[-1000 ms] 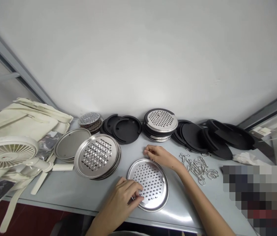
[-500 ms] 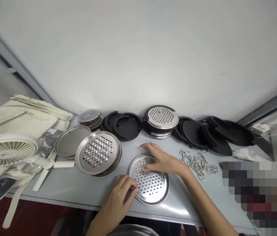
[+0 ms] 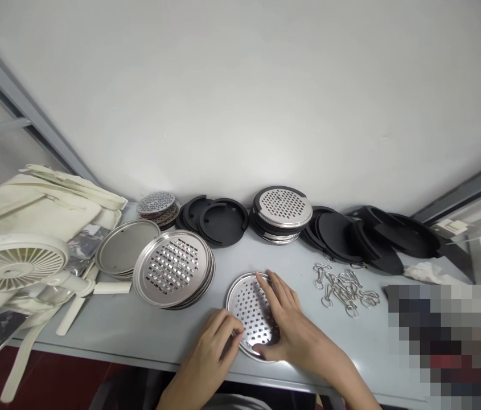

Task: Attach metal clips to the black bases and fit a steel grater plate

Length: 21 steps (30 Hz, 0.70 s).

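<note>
A round metal grater disc with a raised rim lies on the table in front of me. My left hand is at its left edge, thumb and index finger pinched together; what they hold, if anything, cannot be made out. Over the disc's right side rests my right hand, fingers stretched toward the far rim and thumb spread toward the near rim. It covers that part of the disc. A stack of similar grater discs stands to the left, beside plain metal discs.
Black round holders and a stack topped by a grater in a black ring line the wall. Rightward are black lids, wire clips and crumpled tissue. A white fan and cream bag occupy the left.
My right hand has come from beyond the disc's far edge down onto its right side, its fingers spreading. My left hand has stayed by the left rim, its fingers closing together.
</note>
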### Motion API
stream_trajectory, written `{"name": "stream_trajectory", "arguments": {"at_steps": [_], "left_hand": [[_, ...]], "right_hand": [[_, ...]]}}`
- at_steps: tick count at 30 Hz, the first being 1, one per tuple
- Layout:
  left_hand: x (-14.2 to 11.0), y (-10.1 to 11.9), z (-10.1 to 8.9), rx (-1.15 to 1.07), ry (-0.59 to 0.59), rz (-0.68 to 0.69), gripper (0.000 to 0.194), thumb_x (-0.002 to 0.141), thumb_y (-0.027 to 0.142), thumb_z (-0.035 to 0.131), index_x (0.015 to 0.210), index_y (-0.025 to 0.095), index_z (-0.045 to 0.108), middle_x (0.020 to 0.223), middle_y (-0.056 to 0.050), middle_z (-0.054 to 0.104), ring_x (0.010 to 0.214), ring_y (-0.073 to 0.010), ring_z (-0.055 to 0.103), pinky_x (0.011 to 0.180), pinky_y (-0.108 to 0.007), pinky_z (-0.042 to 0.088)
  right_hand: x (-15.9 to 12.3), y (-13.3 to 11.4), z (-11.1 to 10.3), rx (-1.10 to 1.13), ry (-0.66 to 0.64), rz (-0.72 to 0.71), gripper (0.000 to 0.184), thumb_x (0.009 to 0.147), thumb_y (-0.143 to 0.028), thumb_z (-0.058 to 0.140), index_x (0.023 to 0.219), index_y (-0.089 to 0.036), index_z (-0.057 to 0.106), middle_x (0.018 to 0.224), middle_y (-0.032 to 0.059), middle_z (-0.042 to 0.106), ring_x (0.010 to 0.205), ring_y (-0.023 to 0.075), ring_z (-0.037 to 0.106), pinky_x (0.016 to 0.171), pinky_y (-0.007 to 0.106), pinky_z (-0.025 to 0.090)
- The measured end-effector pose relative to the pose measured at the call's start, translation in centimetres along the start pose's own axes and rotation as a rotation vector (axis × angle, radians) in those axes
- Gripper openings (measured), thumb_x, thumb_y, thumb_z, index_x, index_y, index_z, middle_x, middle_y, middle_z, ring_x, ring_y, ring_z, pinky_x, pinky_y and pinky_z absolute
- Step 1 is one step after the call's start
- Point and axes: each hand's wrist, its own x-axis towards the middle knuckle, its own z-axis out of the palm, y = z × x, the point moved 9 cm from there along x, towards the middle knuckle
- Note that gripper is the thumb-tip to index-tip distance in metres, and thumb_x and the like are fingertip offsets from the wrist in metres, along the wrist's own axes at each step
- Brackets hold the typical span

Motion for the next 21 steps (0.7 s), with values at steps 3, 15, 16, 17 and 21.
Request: {"name": "stream_trajectory", "arguments": {"at_steps": [3,15,16,17,21], "left_hand": [[0.02,0.01,-0.10,-0.014,0.015,0.004,0.013,0.093,0.012,0.039,0.092,0.021,0.049,0.092,-0.002,0.053,0.089,-0.0138,0.055,0.081,-0.027,0.047],[0.00,-0.04,0.08,0.074,0.008,-0.014,0.016,0.093,0.013,0.042,0.092,0.022,0.055,0.093,-0.001,0.055,0.085,-0.0125,0.057,0.079,-0.025,0.046],[-0.03,0.09,0.14,0.084,0.004,-0.008,0.016,0.093,0.013,0.042,0.093,0.022,0.055,0.093,-0.001,0.055,0.086,-0.0129,0.056,0.079,-0.025,0.047],[-0.08,0.20,0.20,0.095,0.001,-0.003,0.017,0.093,0.013,0.041,0.094,0.022,0.055,0.093,-0.002,0.055,0.086,-0.0135,0.056,0.080,-0.026,0.047],[-0.31,0.29,0.39,0.109,-0.015,-0.005,0.017,0.093,0.013,0.041,0.097,0.022,0.055,0.097,-0.003,0.053,0.087,-0.0138,0.056,0.081,-0.028,0.048]], "right_hand": [[0.01,0.04,0.28,-0.009,0.031,-0.014,0.117,0.063,-0.037,0.072,0.151,-0.021,-0.003,0.155,0.0192,0.000,0.141,0.0394,-0.006,0.111,0.057,0.018],[0.11,0.44,0.47,-0.016,0.042,0.009,0.102,0.065,-0.030,0.066,0.150,-0.019,0.009,0.153,0.0201,-0.001,0.141,0.0393,-0.002,0.110,0.056,0.019],[0.08,0.54,0.50,-0.013,0.029,0.013,0.100,0.066,-0.030,0.066,0.149,-0.020,0.011,0.153,0.0191,-0.002,0.141,0.0387,-0.003,0.110,0.055,0.019],[0.04,0.61,0.52,-0.007,0.016,0.015,0.099,0.066,-0.031,0.067,0.149,-0.022,0.013,0.154,0.0178,-0.003,0.142,0.0380,-0.003,0.111,0.054,0.020],[-0.05,0.68,0.29,0.028,-0.011,0.015,0.097,0.067,-0.033,0.069,0.148,-0.027,0.016,0.154,0.0140,-0.003,0.142,0.0343,-0.005,0.111,0.051,0.021]]}}
